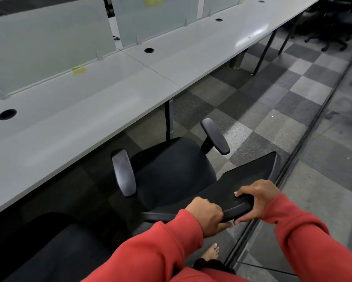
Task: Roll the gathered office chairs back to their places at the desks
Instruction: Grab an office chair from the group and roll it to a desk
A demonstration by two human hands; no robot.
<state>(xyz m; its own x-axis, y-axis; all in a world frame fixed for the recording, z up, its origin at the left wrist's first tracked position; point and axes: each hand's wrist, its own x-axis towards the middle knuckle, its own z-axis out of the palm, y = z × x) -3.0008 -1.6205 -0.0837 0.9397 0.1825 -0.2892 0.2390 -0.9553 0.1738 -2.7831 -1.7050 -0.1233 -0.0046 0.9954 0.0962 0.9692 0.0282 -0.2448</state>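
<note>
Nearest, the top rail (239, 209) of the backrest is held by both hands. The left hand (206, 217) is closed over it in a full grip, and the right hand (258, 200) is curled round it just beside, the two grips almost touching. The office chair (171, 171) is set directly ahead of the grip, its seat turned towards the worktop (89, 119) and its left armrest (124, 174) near the worktop's edge. A second chair (59, 251) is seen at lower left. Farther off, more chairs (333, 23) are gathered beyond the checkered carpet (252, 102).
</note>
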